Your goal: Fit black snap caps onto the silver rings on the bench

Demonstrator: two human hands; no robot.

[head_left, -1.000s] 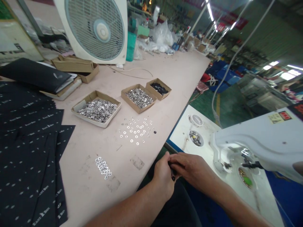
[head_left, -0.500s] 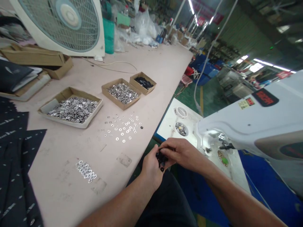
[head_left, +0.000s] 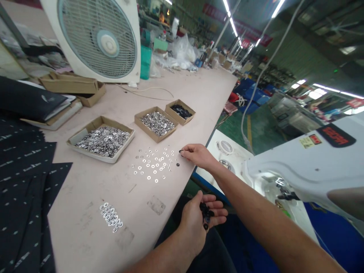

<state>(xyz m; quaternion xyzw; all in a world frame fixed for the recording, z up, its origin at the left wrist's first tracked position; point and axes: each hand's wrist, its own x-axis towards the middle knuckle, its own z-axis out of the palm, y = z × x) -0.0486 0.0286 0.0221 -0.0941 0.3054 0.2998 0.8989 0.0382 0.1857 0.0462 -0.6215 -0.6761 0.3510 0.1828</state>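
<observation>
My left hand (head_left: 193,223) is cupped palm up beyond the table's edge, its fingers stretched out. A small heap of black snap caps (head_left: 205,213) lies in that palm. Over at the table edge, my right hand (head_left: 198,155) pinches one black snap cap (head_left: 181,151) between thumb and fingertips. Just below it on the tabletop is a single loose black cap (head_left: 178,165). Silvery metal snap parts (head_left: 155,165) are scattered to the left of my right hand. Closer to me, more silvery snap parts (head_left: 111,217) are set out in tight rows.
Two cardboard trays hold silvery parts, a large tray (head_left: 115,159) and a smaller tray (head_left: 157,139); a small box (head_left: 186,120) holds black pieces. A box fan (head_left: 98,41) stands behind. Dark printed fabric (head_left: 25,197) lies left. A white machine (head_left: 307,159) stands at right.
My hands have parted. The right hand has moved up and left to the table edge with a black cap; the left hand has opened out, showing the caps in its palm.
</observation>
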